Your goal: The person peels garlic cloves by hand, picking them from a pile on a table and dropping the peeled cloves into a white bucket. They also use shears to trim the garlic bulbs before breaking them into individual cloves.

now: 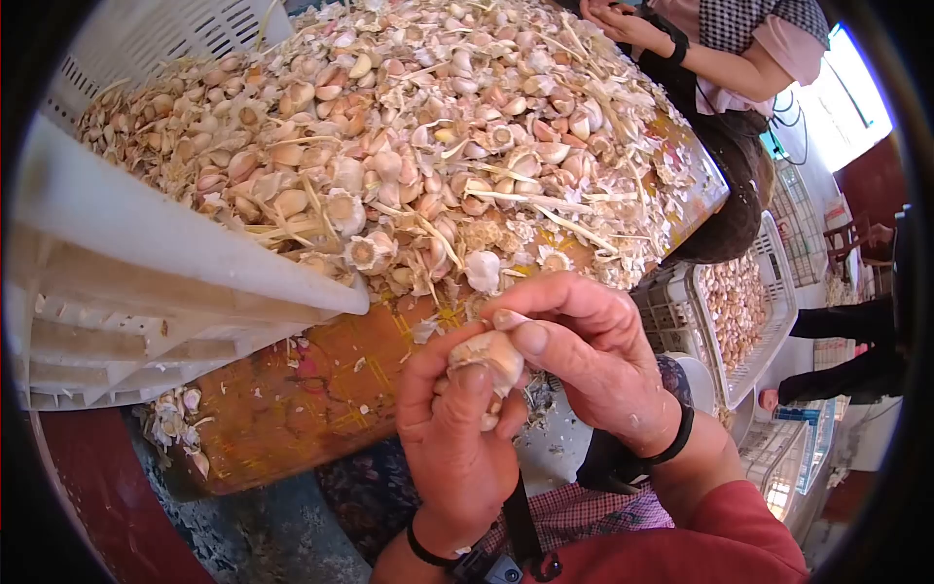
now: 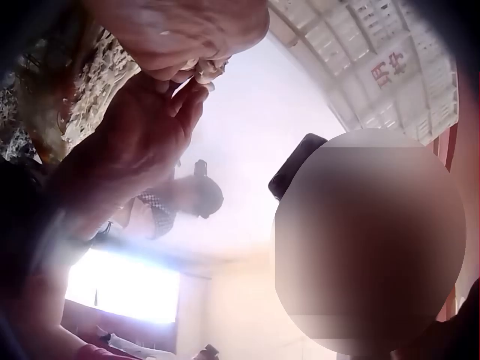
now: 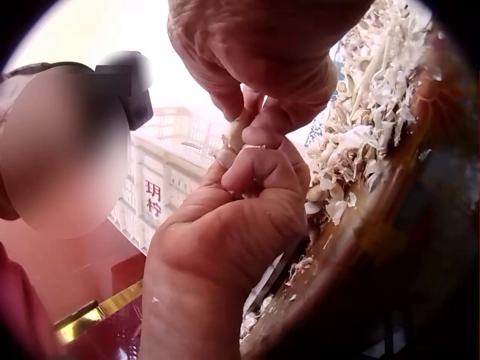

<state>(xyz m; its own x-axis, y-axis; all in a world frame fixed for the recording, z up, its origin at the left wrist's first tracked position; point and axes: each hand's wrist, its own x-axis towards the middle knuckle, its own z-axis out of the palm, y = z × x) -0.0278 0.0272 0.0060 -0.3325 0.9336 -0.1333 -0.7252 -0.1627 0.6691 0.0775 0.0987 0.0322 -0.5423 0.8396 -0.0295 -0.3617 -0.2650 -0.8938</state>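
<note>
My left hand (image 1: 452, 462) holds a garlic bulb (image 1: 489, 358), partly broken into cloves, with the thumb against its front and fingers curled behind it. My right hand (image 1: 608, 375) meets it from the other side, thumb and forefinger pinching at the bulb's upper edge. Both hands are raised in front of the table's near edge. In the left wrist view pale garlic (image 2: 210, 71) shows between the fingertips. From the right wrist, a clove (image 3: 236, 135) sticks out between the two hands, the rest hidden by fingers. A heap of garlic (image 1: 389, 165) lies just beyond.
The heap covers much of a brown patterned table (image 1: 302, 409), with loose stalks and skins. A white plastic crate (image 1: 185, 253) leans in at the left. Garlic-filled crates (image 1: 730, 311) stand at the right. Another person (image 1: 739, 58) works across the table.
</note>
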